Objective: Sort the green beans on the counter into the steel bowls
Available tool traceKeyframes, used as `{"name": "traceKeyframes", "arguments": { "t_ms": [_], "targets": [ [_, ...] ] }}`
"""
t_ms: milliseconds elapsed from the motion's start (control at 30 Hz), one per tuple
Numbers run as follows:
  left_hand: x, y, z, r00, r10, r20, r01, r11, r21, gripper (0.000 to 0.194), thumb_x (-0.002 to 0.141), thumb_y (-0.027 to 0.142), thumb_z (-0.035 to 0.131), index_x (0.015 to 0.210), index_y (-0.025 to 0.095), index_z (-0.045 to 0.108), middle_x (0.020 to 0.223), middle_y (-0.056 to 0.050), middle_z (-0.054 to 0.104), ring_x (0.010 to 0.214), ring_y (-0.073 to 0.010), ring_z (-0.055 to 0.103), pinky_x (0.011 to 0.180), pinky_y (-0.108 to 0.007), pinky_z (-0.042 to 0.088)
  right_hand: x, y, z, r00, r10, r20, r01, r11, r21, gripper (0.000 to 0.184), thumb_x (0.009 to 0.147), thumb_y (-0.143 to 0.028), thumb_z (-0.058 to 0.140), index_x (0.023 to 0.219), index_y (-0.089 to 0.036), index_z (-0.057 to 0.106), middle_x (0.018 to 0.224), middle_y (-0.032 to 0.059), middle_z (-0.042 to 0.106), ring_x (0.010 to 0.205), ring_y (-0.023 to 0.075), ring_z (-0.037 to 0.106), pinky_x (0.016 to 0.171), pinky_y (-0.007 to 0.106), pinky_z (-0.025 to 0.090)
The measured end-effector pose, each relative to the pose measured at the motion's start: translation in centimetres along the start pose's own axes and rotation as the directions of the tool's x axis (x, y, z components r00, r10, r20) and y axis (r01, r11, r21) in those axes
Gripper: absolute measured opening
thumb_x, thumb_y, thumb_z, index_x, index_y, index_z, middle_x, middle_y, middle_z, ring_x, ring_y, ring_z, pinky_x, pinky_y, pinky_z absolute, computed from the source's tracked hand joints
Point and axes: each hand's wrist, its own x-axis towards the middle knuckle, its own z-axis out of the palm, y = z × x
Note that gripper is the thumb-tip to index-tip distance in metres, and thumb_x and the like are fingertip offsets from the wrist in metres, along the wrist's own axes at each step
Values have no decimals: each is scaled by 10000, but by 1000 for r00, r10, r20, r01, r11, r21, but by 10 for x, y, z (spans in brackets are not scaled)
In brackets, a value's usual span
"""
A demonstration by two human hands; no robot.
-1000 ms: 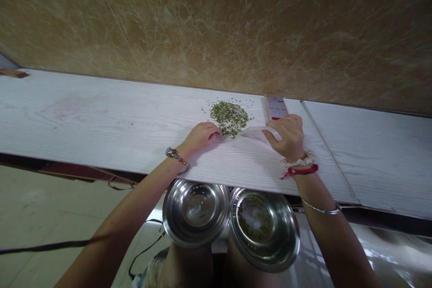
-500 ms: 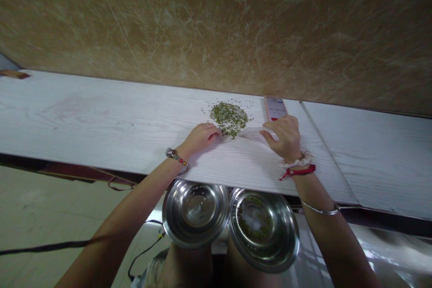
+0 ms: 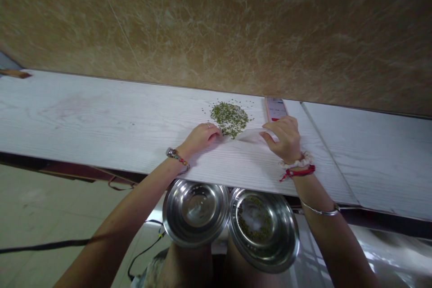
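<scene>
A loose round pile of small green mung beans [image 3: 230, 117], with paler bits among them, lies on the white wood-grained counter [image 3: 151, 117]. Along its near side stretches a thin whitish see-through sheet [image 3: 249, 135]; whether it is paper or plastic I cannot tell. My left hand [image 3: 203, 137] rests on the counter at the pile's lower left, fingers closed on the sheet's left end. My right hand [image 3: 284, 138] pinches the sheet's right end between thumb and fingers, slightly raised. Some beans lie at the sheet's edge.
A flat card or phone-like rectangle [image 3: 276, 108] lies behind my right hand. Below the counter edge, two steel bowls rest on my lap: the left bowl [image 3: 195, 211] shows shiny specks, the right bowl [image 3: 283, 234] holds some green beans. A marbled wall [image 3: 216, 31] rises behind.
Almost nothing differs. The sheet between my hands looks slightly more raised and opaque near the middle; both hands stay in place.
</scene>
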Motion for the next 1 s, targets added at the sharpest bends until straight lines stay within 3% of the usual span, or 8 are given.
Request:
{"name": "traceKeyframes", "arguments": {
  "t_ms": [433,633,800,1000],
  "targets": [
    [0,1,-1,1000,1,-4,-1,1000,-11,251,777,48,440,846,185,638,861,-43,699,822,-162,625,785,-322,509,-1,0,1,999,31,29,-30,999,-32,229,860,-382,512,759,-220,638,654,17,633,675,177,549,752,363,390],
    [0,1,-1,1000,-2,-3,2,1000,-24,256,771,44,440,846,184,640,856,-49,697,818,-166,625,779,-320,506,1,-3,3,1000,-29,-12,30,999,30,193,862,-356,537,775,-212,631,671,12,640,674,163,544,748,341,382],
    [0,0,-1,1000,8,-9,-9,1000,-27,264,767,41,437,842,193,640,849,-35,697,810,-154,622,772,-309,509,1,-4,2,1000,-11,27,10,999,36,219,867,-376,521,764,-212,624,665,10,638,676,163,544,747,339,385],
    [-1,0,-1,1000,3,-1,-3,1000,-13,257,768,44,441,863,171,643,874,-54,697,828,-162,621,782,-312,507,3,-3,-2,998,-48,-44,49,999,11,195,860,-346,533,753,-205,614,644,7,641,643,156,551,732,332,398]
  ]
}}
